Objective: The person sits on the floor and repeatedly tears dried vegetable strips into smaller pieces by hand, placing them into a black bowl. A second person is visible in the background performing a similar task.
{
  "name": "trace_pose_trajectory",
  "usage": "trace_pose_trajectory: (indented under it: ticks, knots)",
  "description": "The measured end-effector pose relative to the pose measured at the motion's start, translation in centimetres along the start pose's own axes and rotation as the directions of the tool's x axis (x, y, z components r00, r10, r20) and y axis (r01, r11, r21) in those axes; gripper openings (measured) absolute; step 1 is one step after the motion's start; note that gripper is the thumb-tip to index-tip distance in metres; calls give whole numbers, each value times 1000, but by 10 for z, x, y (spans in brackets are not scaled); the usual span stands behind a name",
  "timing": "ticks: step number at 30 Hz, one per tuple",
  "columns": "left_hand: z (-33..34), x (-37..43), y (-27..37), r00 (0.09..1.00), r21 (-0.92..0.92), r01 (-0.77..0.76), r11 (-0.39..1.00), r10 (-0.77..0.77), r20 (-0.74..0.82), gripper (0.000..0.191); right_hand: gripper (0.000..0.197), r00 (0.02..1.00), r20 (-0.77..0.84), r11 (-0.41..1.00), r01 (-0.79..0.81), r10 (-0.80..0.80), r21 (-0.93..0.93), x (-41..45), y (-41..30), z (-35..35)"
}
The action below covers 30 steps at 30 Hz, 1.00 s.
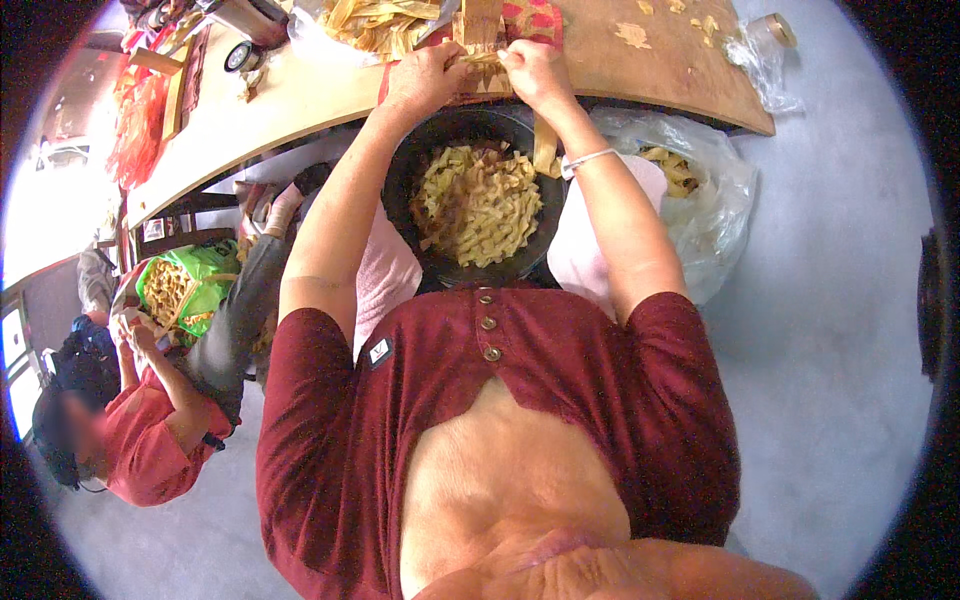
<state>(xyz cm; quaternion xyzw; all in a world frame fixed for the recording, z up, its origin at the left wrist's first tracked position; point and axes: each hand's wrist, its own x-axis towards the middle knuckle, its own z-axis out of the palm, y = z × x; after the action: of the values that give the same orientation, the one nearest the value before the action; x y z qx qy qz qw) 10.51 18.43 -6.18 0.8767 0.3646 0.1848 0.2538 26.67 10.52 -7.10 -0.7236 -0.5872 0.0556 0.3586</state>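
Observation:
At the table's near edge, my left hand [429, 79] and my right hand [537, 73] are side by side with fingers curled. Both pinch a pale dried plant strip [484, 57] stretched between them, in front of an upright wooden block [480, 21]. From beneath my right hand a broad yellowish strip [545, 146] hangs down; whether it is the same strip, I cannot tell. Below my hands, between my knees, a dark round basin [401, 154] holds a woven or braided mass of pale strips [484, 206]. What my fingertips cover is hidden.
A pile of dried strips [382, 26] lies on the wooden table [315, 94], left of the block. A round tape roll [242, 57] is farther left. Right of my knee sits a clear plastic bag [712, 202]. At left sits another person [161, 442] beside a green bag [214, 266].

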Motion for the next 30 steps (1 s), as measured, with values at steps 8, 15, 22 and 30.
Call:
trace_pose_trajectory:
  ticks: [8,15,22,30]
  knots:
    - [-15,-68,30,989,-77,56,995,-44,144,38,20,891,437,794,-355,126,493,-31,-4,-4]
    - [-4,-100,62,922,-982,177,59,-359,145,41,21,815,579,263,-565,32,782,-72,-85,-6]
    - [-126,-89,97,937,-853,-322,-410,-268,-225,34,20,885,50,863,437,-462,252,-47,-168,-91]
    - [-137,-118,106,311,-87,-702,707,195,-930,30,21,752,483,-114,-584,-447,804,-72,-174,-120]
